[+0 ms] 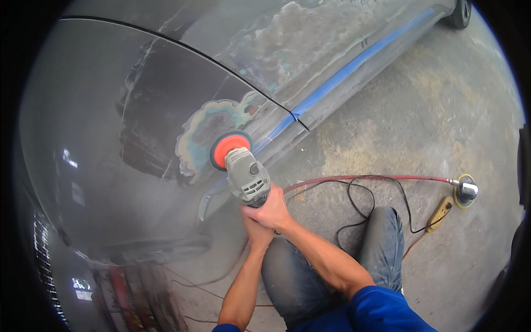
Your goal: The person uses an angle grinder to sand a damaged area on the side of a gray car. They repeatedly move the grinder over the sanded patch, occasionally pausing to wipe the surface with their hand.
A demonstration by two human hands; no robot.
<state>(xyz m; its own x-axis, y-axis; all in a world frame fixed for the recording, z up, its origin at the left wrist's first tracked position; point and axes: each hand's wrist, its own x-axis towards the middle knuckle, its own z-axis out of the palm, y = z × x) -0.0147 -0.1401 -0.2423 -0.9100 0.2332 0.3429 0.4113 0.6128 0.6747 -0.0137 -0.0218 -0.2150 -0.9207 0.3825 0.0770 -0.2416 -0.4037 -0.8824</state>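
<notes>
A grey power sander [248, 177] with a round red backing pad [229, 148] is held up to a dark grey car panel [88, 105], over a sanded patch [198, 138] with pale and bluish rings. My right hand [268, 207] is closed on the tool's body. My left hand [255, 231] is wrapped round its rear part, just below the right hand and partly hidden by it. Blue masking tape [354, 65] runs along the lower side of the car, crossing a panel gap. Whether the pad touches the panel is hard to tell.
On the concrete floor [387, 122] at the right lie a round air sander [464, 191], a red hose [404, 177], black cable and a yellow power strip [441, 213]. My bent knees [380, 243] are below the car's side. A wheel [459, 14] shows at top right.
</notes>
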